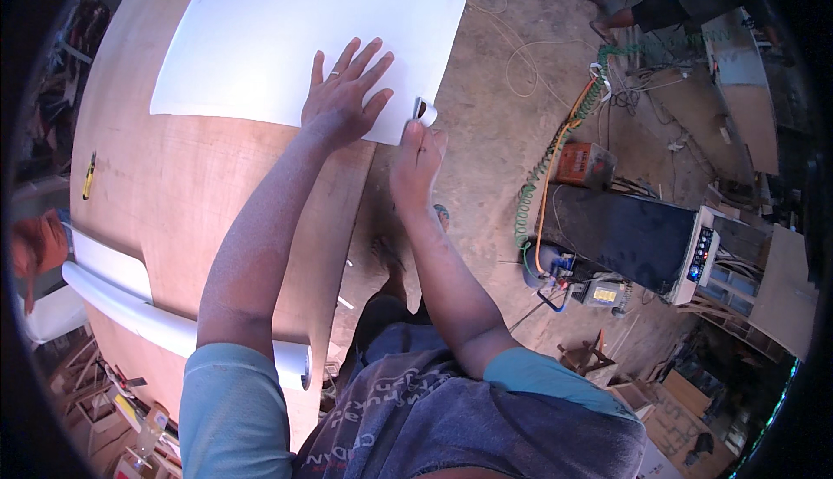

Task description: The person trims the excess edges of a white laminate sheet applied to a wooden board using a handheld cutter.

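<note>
A large white sheet (260, 54) lies over the far part of the wooden tabletop (226, 167). My left hand (344, 95) rests flat on the sheet near its front right corner, fingers spread, a ring on one of them. At that corner, by the sheet's right edge, my right hand (417, 160) is closed with thumb and fingers pinched. A small curled white piece with a dark edge (425, 112) stands up just beyond those fingertips. Whether it is part of the sheet or a separate thing I cannot tell.
A white roll (165, 321) crosses the near tabletop, and a yellow-handled cutter (89, 177) lies at its left. On the floor to the right are a green coiled hose (526, 201), a compressor (548, 264) and a black-topped speaker cabinet (620, 232). A person (668, 2) is at the far right.
</note>
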Available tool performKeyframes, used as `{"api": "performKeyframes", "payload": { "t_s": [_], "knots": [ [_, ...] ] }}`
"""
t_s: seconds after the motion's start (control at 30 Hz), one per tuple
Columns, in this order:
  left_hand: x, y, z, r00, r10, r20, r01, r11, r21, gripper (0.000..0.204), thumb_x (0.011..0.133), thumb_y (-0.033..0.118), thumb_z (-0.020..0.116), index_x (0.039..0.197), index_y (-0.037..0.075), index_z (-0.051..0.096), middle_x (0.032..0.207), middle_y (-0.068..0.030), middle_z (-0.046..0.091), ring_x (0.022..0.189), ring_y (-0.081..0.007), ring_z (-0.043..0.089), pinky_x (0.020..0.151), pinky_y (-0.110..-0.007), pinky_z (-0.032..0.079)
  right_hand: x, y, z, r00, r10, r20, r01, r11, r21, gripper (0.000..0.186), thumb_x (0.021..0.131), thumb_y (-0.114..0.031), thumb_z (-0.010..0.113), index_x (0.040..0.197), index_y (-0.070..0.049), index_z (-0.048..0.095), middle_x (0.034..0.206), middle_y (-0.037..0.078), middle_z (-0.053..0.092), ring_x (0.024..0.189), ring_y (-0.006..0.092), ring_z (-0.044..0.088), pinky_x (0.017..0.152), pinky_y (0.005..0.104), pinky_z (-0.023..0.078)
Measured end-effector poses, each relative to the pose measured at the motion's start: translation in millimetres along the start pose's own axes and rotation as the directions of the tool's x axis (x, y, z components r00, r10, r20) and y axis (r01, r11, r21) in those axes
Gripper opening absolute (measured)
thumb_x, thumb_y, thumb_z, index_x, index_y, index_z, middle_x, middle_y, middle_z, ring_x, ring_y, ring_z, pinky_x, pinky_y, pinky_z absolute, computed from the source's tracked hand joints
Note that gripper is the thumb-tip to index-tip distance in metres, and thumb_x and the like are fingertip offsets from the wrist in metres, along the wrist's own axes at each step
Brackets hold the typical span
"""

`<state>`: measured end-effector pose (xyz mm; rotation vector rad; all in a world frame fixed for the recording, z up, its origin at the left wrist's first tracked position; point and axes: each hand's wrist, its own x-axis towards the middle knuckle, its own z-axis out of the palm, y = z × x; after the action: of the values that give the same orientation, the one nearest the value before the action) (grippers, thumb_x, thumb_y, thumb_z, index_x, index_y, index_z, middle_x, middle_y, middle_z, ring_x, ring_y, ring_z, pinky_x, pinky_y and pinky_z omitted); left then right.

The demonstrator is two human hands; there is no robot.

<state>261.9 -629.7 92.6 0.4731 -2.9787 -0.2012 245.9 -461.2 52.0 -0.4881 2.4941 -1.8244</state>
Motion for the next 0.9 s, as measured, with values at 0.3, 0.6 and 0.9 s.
{"api": "performKeyframes", "payload": {
  "t_s": [0.3,0.6,0.9],
  "knots": [
    [-0.9,-0.4,-2.2,1.0,-0.01,0.016,0.01,1.0,0.006,0.058,0.11,0.05,0.047,0.164,0.034,0.037,0.175,0.0075,0.028,0.163,-0.0192,0.019,0.133,-0.059,0.007,26.6,-0.6,12.9,0.999,0.009,-0.041,-0.003,0.991,0.136,0.042,0.113,-0.031,0.049,0.108,0.006,0.07,0.091,0.023,0.061,0.095,0.04,0.056,0.085,0.049,0.044],
    [0.2,2.0,-6.9,0.999,0.0,0.033,0.001,1.0,-0.031,0.059,0.109,0.045,0.052,0.165,0.031,0.038,0.175,0.0053,0.027,0.163,-0.0218,0.019,0.132,-0.06,0.01,56.5,15.9,14.3,0.994,-0.109,-0.02,0.108,0.994,-0.019,0.047,0.113,-0.035,0.045,0.117,0.005,0.069,0.095,0.028,0.069,0.091,0.0475,0.061,0.084,0.0527,0.048],
    [-0.4,2.6,-9.2,0.999,-0.001,0.033,0.002,0.999,-0.04,0.058,0.108,0.044,0.053,0.164,0.031,0.04,0.175,0.0057,0.028,0.163,-0.0209,0.019,0.132,-0.059,0.008,110.0,7.9,25.4,0.99,-0.128,-0.053,0.133,0.983,0.129,0.052,0.112,-0.041,0.047,0.122,0.006,0.067,0.1,0.031,0.072,0.096,0.0471,0.071,0.082,0.0533,0.052]
  ]
}}
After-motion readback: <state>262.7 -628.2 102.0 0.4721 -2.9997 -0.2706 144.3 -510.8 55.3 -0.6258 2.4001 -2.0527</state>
